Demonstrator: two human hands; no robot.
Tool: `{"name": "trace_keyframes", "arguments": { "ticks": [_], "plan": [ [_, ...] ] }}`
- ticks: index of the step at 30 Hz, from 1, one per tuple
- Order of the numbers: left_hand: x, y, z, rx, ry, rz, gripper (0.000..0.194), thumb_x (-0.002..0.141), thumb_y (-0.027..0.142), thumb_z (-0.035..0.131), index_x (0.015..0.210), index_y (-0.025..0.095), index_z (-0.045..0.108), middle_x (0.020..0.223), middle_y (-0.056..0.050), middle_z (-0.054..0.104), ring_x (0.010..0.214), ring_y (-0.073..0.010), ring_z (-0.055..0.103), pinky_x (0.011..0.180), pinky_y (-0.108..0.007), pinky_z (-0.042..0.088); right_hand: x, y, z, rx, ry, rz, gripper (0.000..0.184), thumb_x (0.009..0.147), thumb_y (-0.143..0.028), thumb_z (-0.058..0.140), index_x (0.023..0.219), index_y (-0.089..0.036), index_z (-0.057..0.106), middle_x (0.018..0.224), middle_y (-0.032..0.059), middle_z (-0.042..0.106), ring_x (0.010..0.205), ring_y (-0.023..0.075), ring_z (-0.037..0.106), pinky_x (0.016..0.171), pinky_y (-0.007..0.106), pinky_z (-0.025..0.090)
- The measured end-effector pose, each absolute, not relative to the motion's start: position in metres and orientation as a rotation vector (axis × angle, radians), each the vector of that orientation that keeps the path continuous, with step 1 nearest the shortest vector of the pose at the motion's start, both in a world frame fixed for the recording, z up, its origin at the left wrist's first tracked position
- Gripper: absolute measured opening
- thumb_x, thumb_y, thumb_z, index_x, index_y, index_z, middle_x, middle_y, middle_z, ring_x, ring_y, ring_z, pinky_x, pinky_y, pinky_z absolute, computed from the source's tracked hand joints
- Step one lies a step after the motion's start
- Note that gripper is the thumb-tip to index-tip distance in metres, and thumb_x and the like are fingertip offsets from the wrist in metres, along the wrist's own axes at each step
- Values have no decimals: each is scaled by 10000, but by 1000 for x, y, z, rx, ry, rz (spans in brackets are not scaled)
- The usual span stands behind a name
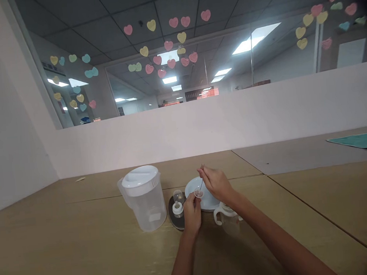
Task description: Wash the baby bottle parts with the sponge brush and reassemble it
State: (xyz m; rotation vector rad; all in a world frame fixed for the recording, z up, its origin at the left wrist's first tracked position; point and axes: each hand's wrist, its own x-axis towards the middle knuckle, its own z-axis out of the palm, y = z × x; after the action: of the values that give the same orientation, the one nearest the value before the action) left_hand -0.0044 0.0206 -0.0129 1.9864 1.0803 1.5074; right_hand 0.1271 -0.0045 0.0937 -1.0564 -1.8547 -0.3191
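Head cam: L hand [192, 213] pinches clear cup [198, 194], R hand [219, 185] grips thin rod [201, 184] at it; prob. mid-probe, nxt needs steady aim.

A tall pitcher [147, 205] and small bottle [178, 210] block the way left of the left hand [192, 213]; open table [281, 206] lies right of the right hand [219, 185].

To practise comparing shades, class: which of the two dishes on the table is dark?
The tray showing left of the left hand, with the white collar on it; the other, a plate further right, is pale.
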Motion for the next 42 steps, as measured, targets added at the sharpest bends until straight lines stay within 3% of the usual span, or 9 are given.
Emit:
{"name": "trace_keyframes", "arguments": {
  "ticks": [8,14,20,25,29,31,37,42],
  "plan": [
    [-1,19,-16,1900,1099,1566,323,867,419,403,818,166,599,820,-41,591,787,-173,494,743,-285,372,120,-4,87,-1233,-2163,-268,335,955,-270,280,840,-171,579,725,55,657,642,138,593,565,240,336],
    [-1,22,-16,1827,1058,1601,348,848,458,416,870,166,606,854,-42,598,814,-179,504,764,-291,383,120,3,79,-1373,-2274,-261,394,952,-283,281,809,-157,626,765,84,671,672,166,599,584,260,316],
    [2,21,-18,1704,962,1630,289,828,388,440,920,154,582,906,-55,616,848,-178,547,770,-287,421,111,-1,72,-1245,-2361,-240,390,942,-290,302,823,-189,660,831,59,598,763,145,542,613,237,318],
    [2,20,-10,1655,945,1638,283,827,366,441,949,150,575,951,-65,628,893,-184,559,795,-284,423,115,-2,70,-1205,-2332,-188,344,935,-305,319,995,-232,650,931,65,498,857,151,494,650,223,346],
    [2,18,-7,1670,957,1624,296,835,394,452,935,151,589,904,-53,629,855,-179,550,787,-279,413,123,-2,75,-1165,-2320,-149,358,946,-309,290,1135,-243,587,1017,70,472,819,127,505,693,229,364],
    [3,18,-8,1717,969,1629,312,852,407,429,950,157,590,921,-54,622,868,-179,538,791,-278,404,125,-2,80,-1168,-2300,-176,349,947,-311,296,1116,-232,591,1000,66,494,791,123,512,683,231,362],
    [2,21,-16,1890,1087,1667,341,875,430,391,809,165,596,796,-37,572,776,-166,497,729,-268,377,123,-2,88,-1126,-2394,-363,276,917,-216,380,801,-178,628,811,62,602,764,157,534,648,251,339],
    [1,23,-20,1924,1099,1669,312,879,401,399,830,181,614,834,-44,575,823,-180,494,777,-294,358,122,-1,88,-1151,-2336,-413,235,910,-213,403,822,-176,618,805,60,631,766,163,549,657,254,334]
  ]
}}
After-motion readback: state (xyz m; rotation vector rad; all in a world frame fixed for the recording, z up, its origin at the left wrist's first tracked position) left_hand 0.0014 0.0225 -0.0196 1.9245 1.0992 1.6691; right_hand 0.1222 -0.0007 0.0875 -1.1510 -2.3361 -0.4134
